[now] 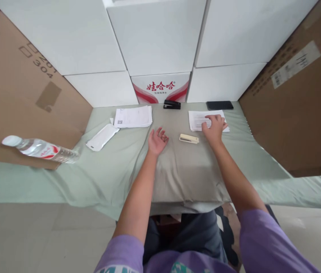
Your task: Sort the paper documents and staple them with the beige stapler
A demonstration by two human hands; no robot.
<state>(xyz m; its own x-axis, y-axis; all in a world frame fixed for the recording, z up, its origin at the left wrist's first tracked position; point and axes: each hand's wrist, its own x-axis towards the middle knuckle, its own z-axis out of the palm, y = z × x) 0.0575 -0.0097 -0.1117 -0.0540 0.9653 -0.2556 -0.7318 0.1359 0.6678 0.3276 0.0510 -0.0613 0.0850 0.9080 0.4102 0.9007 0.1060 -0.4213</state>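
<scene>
My left hand [157, 141] rests palm up on the cloth, fingers loosely curled and apart, holding nothing. Over the printed paper stack [194, 120] on the right is my right hand [215, 127], its thumb and forefinger spread; whether its fingertips press on the top sheet I cannot tell. Between the hands lies a cream stapler [189, 138]. A black stapler [172, 104] sits farther back, by the white boxes. Left of my left hand is a second paper stack [133, 116] with a small QR code, and a white flat packet [102, 137] beside it.
A black phone [220, 105] lies behind the right stack. The water bottle [43, 148] stands at the left, near a brown carton [29, 94]. Another brown carton [296, 113] walls the right side, and white boxes [157, 38] close off the back. Green cloth [100, 174] covers the table.
</scene>
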